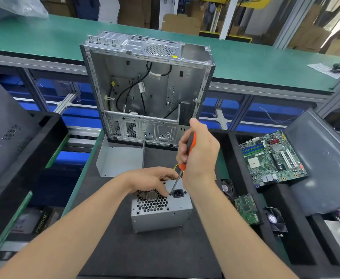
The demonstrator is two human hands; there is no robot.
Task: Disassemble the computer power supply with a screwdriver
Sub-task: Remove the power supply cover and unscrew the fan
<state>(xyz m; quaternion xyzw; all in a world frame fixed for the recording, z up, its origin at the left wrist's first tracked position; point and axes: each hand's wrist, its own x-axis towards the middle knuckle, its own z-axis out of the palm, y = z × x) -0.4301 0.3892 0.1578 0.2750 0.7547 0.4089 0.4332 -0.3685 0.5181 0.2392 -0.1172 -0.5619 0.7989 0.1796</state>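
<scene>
I am holding the power supply [161, 210] steady with my left hand [151, 180]. My fingers are bending over its far top edge, and the box is sitting right under that hand on the black mat [145, 254].

My right hand [199, 156] is wrapping tight round the handle of the orange and black screwdriver [191, 142]. The screwdriver is leaning. Its handle is up inside my right hand, and its thin metal end is pointing down and to the left, onto a small screw [170, 193] just beside the power socket [178, 193]. The tip is sitting nearer my left hand than my right one.

I think I am working on this screw now, so the tool needs to line up with it. There is open room above and to the right of my right hand for twisting. The computer case [145, 87] is standing beyond both hands, and I think it is not getting in the way.
</scene>
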